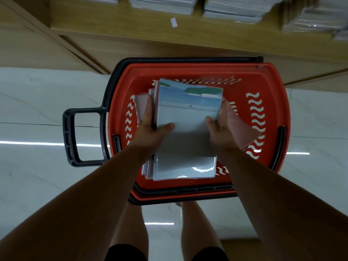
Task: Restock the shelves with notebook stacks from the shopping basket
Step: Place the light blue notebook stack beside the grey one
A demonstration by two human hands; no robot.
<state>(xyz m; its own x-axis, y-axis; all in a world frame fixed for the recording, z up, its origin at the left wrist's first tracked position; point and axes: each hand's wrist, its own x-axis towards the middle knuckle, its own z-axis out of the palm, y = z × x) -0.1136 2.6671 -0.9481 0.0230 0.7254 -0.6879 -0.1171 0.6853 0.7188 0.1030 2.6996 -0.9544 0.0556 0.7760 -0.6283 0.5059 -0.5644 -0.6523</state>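
Note:
A red shopping basket (271, 87) with black handles stands on the floor in front of my legs. Over it I hold a stack of notebooks (188, 113) whose top cover shows a blue seaside picture under clear wrap. My left hand (150, 127) grips the stack's left edge, thumb on the cover. On the right edge sits my right hand (220, 127), its thumb on top too. More pinkish notebooks (141, 104) lie in the basket beneath and beside the stack.
A wooden shelf (113, 21) runs across the top of the view, with wrapped notebook stacks (233, 10) lined along it and a small white tag (173, 22). The basket's black pull handle (69, 136) juts left over the glossy white marble floor (37, 176).

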